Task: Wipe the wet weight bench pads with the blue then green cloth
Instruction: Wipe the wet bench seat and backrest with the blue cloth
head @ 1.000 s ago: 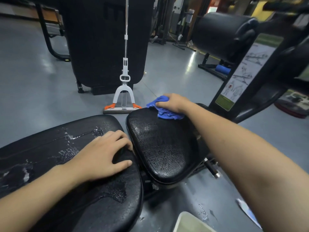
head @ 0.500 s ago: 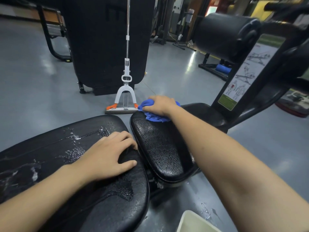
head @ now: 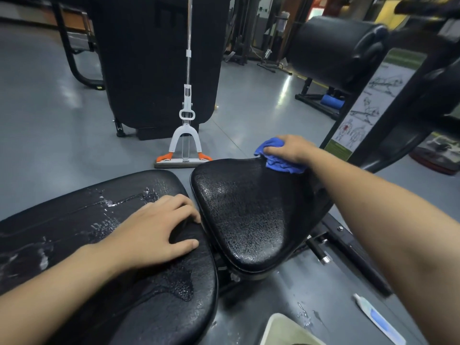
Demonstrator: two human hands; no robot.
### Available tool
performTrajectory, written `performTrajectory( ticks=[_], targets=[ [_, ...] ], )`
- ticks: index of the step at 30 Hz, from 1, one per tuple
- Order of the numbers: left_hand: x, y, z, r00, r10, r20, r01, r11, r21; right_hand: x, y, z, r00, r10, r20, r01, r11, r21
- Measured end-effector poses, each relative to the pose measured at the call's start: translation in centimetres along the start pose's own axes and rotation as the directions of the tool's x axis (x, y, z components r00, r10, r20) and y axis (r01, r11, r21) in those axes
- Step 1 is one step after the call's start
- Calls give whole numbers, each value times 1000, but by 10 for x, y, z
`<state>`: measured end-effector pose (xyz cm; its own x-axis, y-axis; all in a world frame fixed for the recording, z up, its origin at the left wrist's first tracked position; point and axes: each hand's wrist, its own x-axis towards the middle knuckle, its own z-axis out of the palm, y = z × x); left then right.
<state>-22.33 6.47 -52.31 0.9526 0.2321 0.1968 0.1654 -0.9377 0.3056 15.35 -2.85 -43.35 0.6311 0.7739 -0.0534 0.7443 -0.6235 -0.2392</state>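
At the far right corner of the smaller bench pad (head: 251, 215), the right hand (head: 290, 148) presses down on a bunched blue cloth (head: 280, 163), its fingers curled over the top of the fabric so that the cloth spills out in front of and beneath the palm. That pad is beaded all over with fine droplets. The left hand (head: 159, 227) rests on the near end of the longer bench pad (head: 74, 245) just beside it, fingers spread and loosely bent, fingertips over the pad's rounded edge, holding nothing. Puddles and streaks of water lie on this longer pad, both beyond the hand and below the wrist. On the grey floor behind the bench stands a mop (head: 185, 135) with a white and orange head, upright against a black machine housing (head: 159, 58). A small tube (head: 375, 317) lies on the floor near the right forearm, with a few drops of water beside it.
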Motion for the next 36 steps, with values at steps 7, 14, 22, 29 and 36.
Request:
performTrajectory(
  ticks=[7,14,22,29,36],
  targets=[
    [-1,1,-1,1000,1,5,-1,1000,6,-7,-73,38,994,-107,-7,104,982,-156],
    [-4,2,0,1000,7,-12,-6,1000,11,-10,-157,84,923,-378,70,384,899,-213],
    [-5,2,-2,1000,3,-1,-3,1000,14,-44,-152,85,802,-571,173,597,773,-214],
    [-7,2,0,1000,1,-5,-1,1000,8,-60,-141,85,774,-610,169,632,735,-244],
    [-8,2,-1,1000,5,0,-5,1000,1,-14,-183,95,904,-398,155,427,840,-334]
  ],
)
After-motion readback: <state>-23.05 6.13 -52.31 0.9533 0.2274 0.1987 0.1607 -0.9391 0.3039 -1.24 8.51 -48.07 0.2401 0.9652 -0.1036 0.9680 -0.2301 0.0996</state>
